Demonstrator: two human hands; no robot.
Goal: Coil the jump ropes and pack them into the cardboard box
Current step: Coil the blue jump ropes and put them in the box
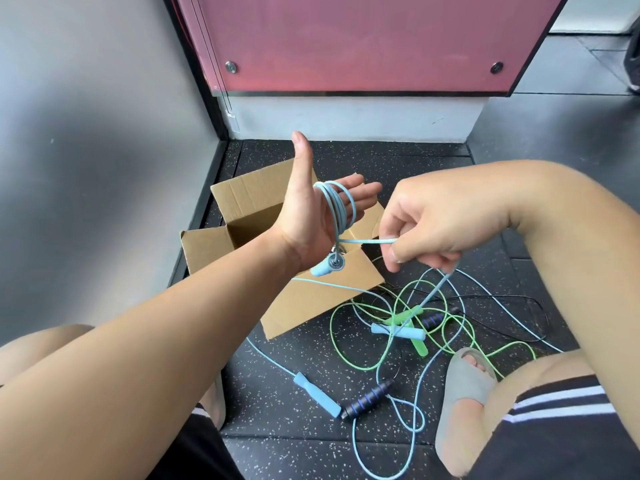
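Left hand point(308, 216) flat, fingers straight, as spool for thin light-blue jump rope point(337, 207); right hand point(440, 226) at 3 o'clock pinches rope taut for winding

Brown cardboard box point(311, 299): plain corrugated board, matt, unprinted, flaps creased. Both the blue rope point(337, 209) and green rope point(349, 358) are smooth plastic-coated cord with a slight sheen; blue handle point(323, 270) smooth matt plastic with a shiny metal swivel point(336, 261) at its end; black handle point(369, 398) ribbed, foam-like, dull. Underfoot the floor point(277, 393) is black rubber matting, matt, flecked pale; pink panel point(363, 39) glossy, faintly reflective, with round metal fasteners point(230, 67); grey slipper point(464, 386) soft matt foam or rubber.
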